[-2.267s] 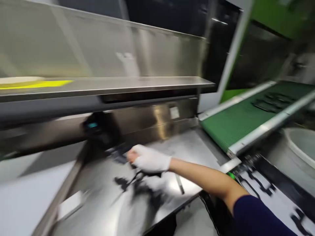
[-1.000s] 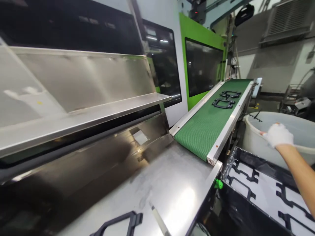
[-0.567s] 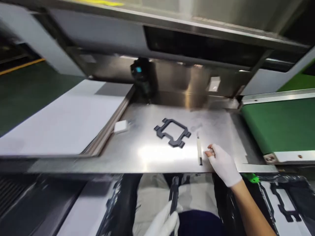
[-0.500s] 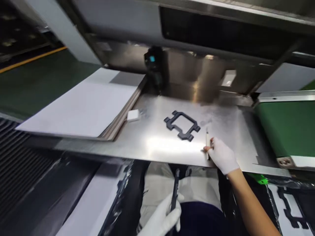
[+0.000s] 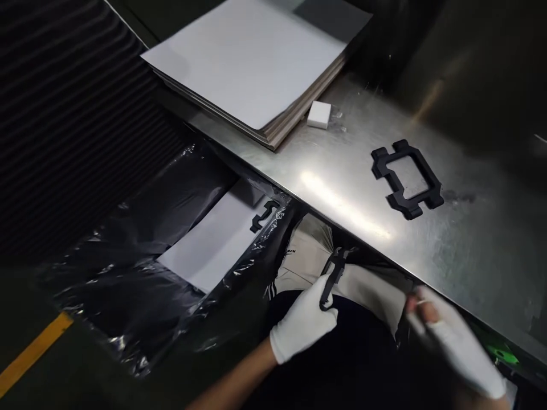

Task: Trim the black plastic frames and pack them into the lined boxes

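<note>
My gloved left hand (image 5: 305, 322) is closed round a thin black plastic frame (image 5: 335, 270), held edge-on above my lap. Farther right, my right hand (image 5: 455, 336) is smeared by motion beside the front edge of the metal table. Its bare fingertips look curled together, and what they hold cannot be made out. A second black frame (image 5: 435, 185), with a squarish opening and tabs at its corners, lies flat on the table (image 5: 342, 171).
A stack of large white sheets (image 5: 256, 62) covers the table's left end, with a small white block (image 5: 319, 114) beside it. Left of my lap, a dark plastic bag (image 5: 128, 285) holds a white sheet (image 5: 213, 239) and another black frame (image 5: 264, 216). A green object (image 5: 505, 354) shows at lower right.
My view has swung left and down. My right hand, earlier on a slim pale-handled tool on the table, has come back off the tabletop. My left hand still holds the black frame.
</note>
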